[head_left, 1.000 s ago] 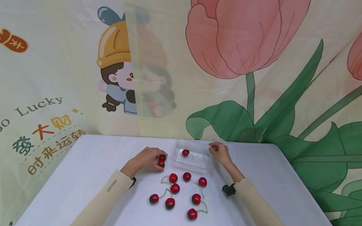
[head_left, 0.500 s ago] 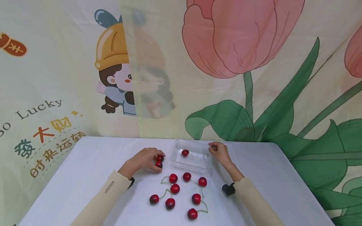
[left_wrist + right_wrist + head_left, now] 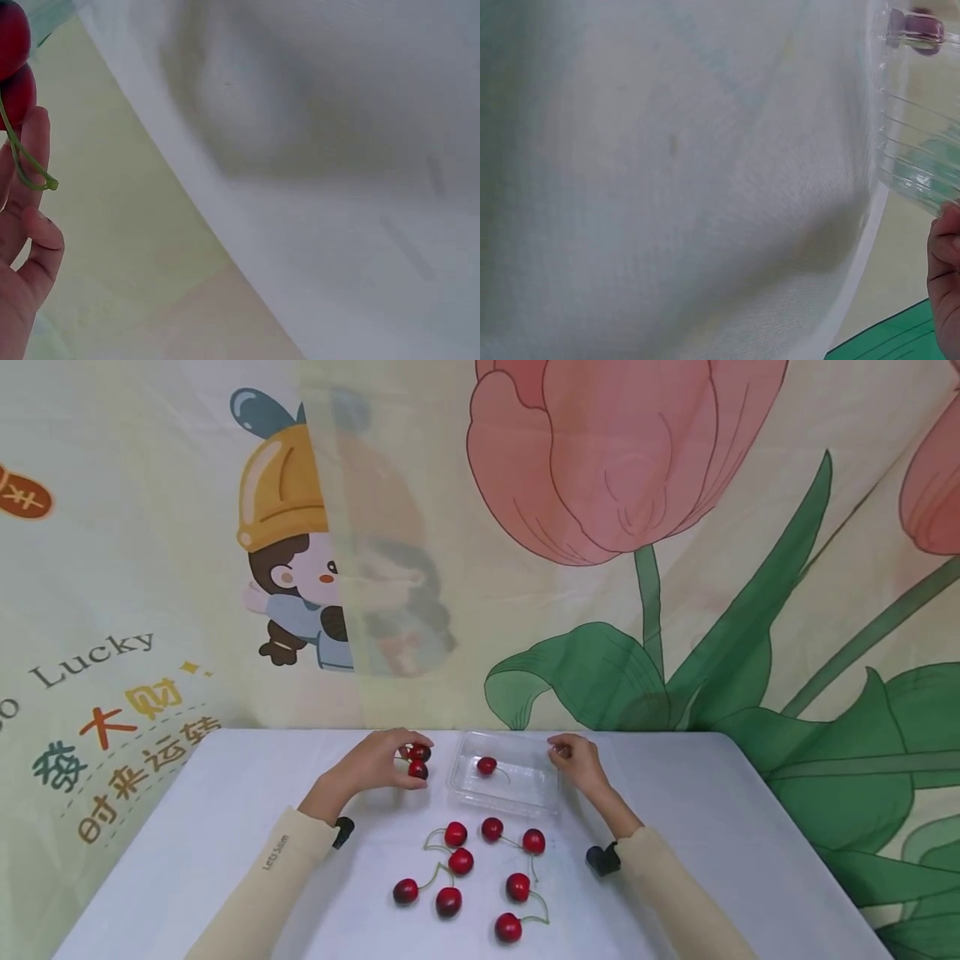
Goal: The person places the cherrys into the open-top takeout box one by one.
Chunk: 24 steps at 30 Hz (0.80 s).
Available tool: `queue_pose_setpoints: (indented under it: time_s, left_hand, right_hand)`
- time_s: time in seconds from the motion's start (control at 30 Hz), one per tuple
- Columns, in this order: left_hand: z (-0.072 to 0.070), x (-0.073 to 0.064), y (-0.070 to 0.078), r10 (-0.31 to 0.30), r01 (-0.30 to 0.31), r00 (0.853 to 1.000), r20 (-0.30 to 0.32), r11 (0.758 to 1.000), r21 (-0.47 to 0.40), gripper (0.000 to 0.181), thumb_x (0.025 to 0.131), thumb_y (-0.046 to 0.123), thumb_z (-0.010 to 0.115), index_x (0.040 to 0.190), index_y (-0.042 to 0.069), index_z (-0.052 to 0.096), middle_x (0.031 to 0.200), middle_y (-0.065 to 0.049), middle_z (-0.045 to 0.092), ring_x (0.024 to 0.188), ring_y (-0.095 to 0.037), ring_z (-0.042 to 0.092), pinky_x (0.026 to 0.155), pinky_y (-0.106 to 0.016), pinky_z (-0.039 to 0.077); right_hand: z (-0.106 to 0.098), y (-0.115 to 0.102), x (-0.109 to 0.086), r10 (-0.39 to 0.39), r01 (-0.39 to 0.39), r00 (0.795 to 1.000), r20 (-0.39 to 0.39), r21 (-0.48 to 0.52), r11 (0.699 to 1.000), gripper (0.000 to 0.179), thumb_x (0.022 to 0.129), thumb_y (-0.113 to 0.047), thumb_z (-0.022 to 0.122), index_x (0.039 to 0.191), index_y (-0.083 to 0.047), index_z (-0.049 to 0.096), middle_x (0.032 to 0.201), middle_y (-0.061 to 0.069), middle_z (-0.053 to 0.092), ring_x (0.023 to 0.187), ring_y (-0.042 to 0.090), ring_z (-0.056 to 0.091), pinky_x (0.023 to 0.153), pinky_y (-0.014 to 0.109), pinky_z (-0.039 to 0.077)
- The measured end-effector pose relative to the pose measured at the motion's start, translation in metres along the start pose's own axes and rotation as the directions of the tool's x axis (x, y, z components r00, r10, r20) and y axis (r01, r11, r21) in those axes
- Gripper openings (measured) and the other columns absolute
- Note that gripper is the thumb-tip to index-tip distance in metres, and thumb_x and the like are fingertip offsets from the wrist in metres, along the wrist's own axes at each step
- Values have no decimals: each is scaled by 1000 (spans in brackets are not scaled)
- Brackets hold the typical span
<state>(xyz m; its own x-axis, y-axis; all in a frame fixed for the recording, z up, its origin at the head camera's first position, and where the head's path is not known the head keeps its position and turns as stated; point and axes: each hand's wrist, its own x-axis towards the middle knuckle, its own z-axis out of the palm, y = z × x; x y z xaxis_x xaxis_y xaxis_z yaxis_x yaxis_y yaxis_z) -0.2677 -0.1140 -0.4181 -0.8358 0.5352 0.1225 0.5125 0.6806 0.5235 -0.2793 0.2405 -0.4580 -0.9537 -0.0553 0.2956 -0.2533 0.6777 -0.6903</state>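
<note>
My left hand [image 3: 363,766] grips a pair of dark red cherries [image 3: 417,769] between thumb and fingers, left of the clear plastic box [image 3: 501,804]. In the left wrist view the cherries [image 3: 16,97] sit at the fingertips, and their green stems [image 3: 26,161] hang down. One cherry [image 3: 487,766] with a thin stem lies inside the box. At the box's right rim, my right hand [image 3: 583,766] pinches the edge. The right wrist view shows the ribbed box wall [image 3: 922,161] against the fingertips, with a cherry [image 3: 924,31] seen through it.
Several stemmed cherries lie in pairs on the white table [image 3: 645,902] in front of the box, among them a left cherry [image 3: 406,892] and a near cherry [image 3: 507,927]. A printed backdrop [image 3: 420,702] hangs behind the table's back edge.
My left hand has lifted the pair of cherries up off the table, shifting slightly left and away. The right hand stays at the box rim. The head view has turned slightly.
</note>
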Motion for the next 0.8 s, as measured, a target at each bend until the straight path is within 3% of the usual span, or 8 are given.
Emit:
queue_pose_setpoints:
  time_s: [0.2, 0.43, 0.63, 0.8]
  left_hand:
    - [-3, 11, 11, 53, -55, 997, -47, 998, -33, 59, 74, 30, 87, 124, 9, 64, 114, -4, 66, 93, -19, 60, 80, -41, 56]
    - [7, 27, 28, 168, -167, 984, -62, 986, 20, 58, 74, 33, 86, 124, 11, 65, 113, 0, 67, 92, -15, 61, 86, -39, 48]
    - [25, 49, 49, 228, -227, 974, -4, 973, 49, 55, 75, 33, 84, 123, 13, 66, 114, 1, 68, 98, -14, 62, 92, -45, 44]
    - [42, 63, 59, 226, -231, 972, 63, 969, 84, 54, 77, 36, 83, 124, 17, 66, 117, 1, 67, 106, -14, 60, 94, -45, 44]
  right_hand:
    - [-1, -2, 1, 8, -8, 1000, -6, -2, 1000, 17, 85, 4, 67, 100, 10, 69, 84, 18, 67, 76, 27, 62, 65, 32, 51]
    - [3, 0, -2, 25, -25, 1000, 5, -13, 1000, 16, 85, 5, 67, 100, 10, 70, 83, 16, 68, 75, 24, 63, 64, 29, 52]
    - [3, -1, -1, 4, -4, 1000, -12, -17, 1000, 16, 85, 6, 67, 100, 10, 70, 83, 17, 68, 75, 25, 63, 65, 31, 52]
    - [3, -4, -3, 13, -13, 1000, 3, -4, 1000, 17, 85, 6, 68, 101, 11, 69, 84, 17, 68, 77, 26, 63, 66, 32, 53]
